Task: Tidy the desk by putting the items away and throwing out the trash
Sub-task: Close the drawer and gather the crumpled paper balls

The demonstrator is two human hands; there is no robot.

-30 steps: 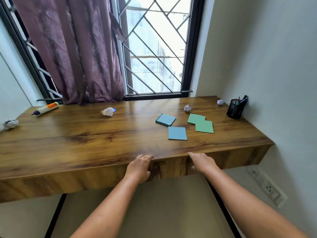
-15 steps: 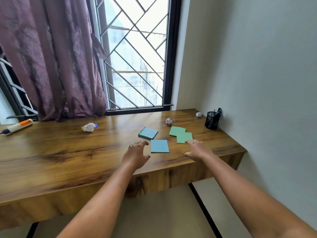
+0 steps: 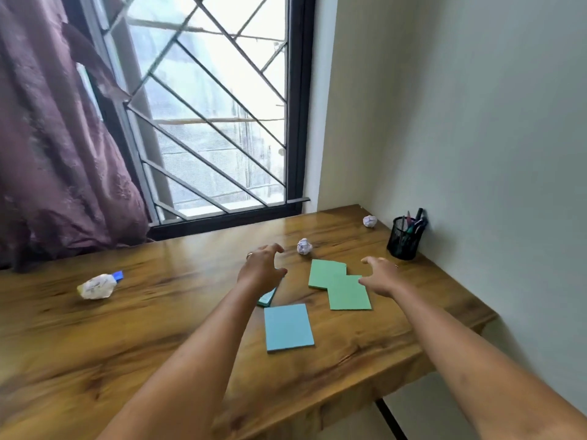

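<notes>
Glossy grained wood bench (image 3: 158, 312) — crumpled paper balls (image 3: 304, 246), black metal mesh pen cup (image 3: 404, 241), matt paper pads (image 3: 288, 327).

Blue pad (image 3: 289, 327) lay flat near the desk (image 3: 158, 328) front edge, teal pad (image 3: 268, 297) just behind it, mostly hidden. Far green pad (image 3: 327, 273) and near green pad (image 3: 349, 295) lay flat, corners meeting. Crumpled paper: left ball (image 3: 97, 286), middle ball (image 3: 304, 246), corner ball (image 3: 369, 221).

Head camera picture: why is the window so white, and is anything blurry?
In the head view, daylight blows the window out to white and leaves glare on the desk by the sill; the crumpled paper ball at left and the grain around it are smeared, while the pen holder looks fairly sharp.
</notes>
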